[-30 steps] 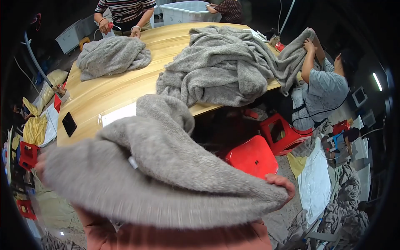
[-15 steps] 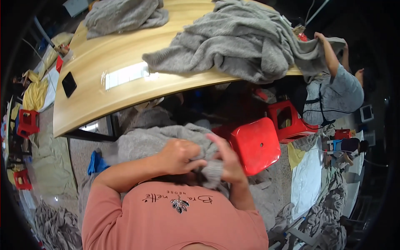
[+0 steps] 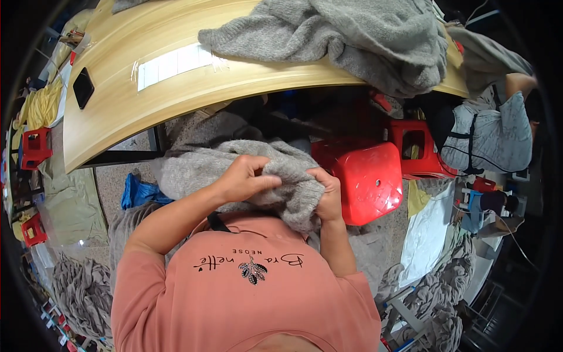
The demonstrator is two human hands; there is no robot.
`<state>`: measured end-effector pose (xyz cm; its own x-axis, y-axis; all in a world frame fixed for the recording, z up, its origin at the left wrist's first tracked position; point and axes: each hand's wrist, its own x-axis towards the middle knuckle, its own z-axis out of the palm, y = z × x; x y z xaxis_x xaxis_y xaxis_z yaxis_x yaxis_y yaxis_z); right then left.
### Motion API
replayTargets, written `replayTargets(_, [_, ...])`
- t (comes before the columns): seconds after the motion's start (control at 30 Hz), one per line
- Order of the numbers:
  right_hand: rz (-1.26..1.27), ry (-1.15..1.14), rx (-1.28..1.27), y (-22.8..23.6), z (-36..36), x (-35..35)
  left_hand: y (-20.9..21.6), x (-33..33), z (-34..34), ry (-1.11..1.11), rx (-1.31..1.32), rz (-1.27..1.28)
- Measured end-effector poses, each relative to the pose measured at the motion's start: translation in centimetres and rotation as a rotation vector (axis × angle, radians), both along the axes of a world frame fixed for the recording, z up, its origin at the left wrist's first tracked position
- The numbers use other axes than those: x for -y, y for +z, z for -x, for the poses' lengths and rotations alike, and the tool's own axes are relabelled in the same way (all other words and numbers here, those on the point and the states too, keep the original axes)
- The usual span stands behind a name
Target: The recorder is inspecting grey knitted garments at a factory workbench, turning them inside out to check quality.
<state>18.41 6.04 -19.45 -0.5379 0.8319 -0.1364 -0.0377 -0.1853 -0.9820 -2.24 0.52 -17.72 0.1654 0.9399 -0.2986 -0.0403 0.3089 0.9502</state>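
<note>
A fuzzy grey knitted garment [image 3: 196, 170] lies bunched across my lap, just below the table edge. My left hand [image 3: 251, 176] has its fingers curled into the knit, thumb stretched out to the right along a fold. On the other side, my right hand [image 3: 328, 196] pinches the garment's right edge between thumb and fingers. A short stretch of raised, folded knit runs between both hands. The garment's overall shape is hidden in its folds.
A wooden table [image 3: 117, 105] spans the front, bearing a large grey knit heap [image 3: 352, 41], a dark phone [image 3: 84, 88] and a taped paper strip [image 3: 173, 66]. Red stools [image 3: 369, 182] stand at right, beside a person [image 3: 489, 138] handling grey cloth. A blue bag [image 3: 141, 192] lies left.
My head view has shifted, so the table sits higher. My right hand has turned and now pinches the garment's edge; my left hand still grips the knit. The person at right has pulled cloth farther right.
</note>
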Motion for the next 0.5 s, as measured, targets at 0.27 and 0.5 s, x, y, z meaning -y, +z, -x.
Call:
replayTargets(0.27, [-0.497,0.006,0.290,4.4,3.0,-0.3,0.4,0.4,-1.3,0.234,0.064,-0.086])
replayTargets(0.5, [-0.452,0.073,0.143,3.5,4.6,0.8,0.5,1.2,-0.5,0.007,-0.133,-0.141])
